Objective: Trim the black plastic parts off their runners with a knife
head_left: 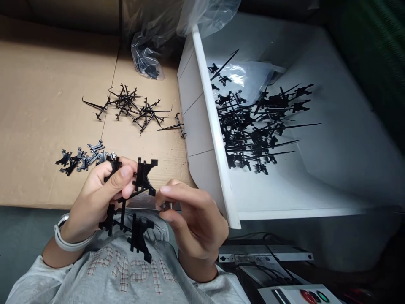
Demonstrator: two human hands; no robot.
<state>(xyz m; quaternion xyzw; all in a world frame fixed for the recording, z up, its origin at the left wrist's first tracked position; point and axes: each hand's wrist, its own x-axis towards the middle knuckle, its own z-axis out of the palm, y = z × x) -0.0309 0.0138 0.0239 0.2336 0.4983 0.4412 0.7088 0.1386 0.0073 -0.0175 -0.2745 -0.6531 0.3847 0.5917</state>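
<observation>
My left hand (104, 190) is closed around a black plastic assembly, thumb and fingers pinching it near its upper end. Flat, notched black plates (144, 175) stick out at its top and bottom, joined by thin black rods (122, 214). Close to the right of the upper plate is my right hand (196, 223). Its thumb and forefinger pinch what looks like a pair of short, shiny metal pins (167, 205); their ends are partly hidden by the fingertips. The pins appear apart from the plate.
Loose black notched plates (82, 159) lie on the cardboard surface (47, 105), with a pile of thin black rod parts (126, 101) behind. A white bin (218, 139) on the right holds many black assemblies (249, 131). A control box (300, 295) with buttons sits lower right.
</observation>
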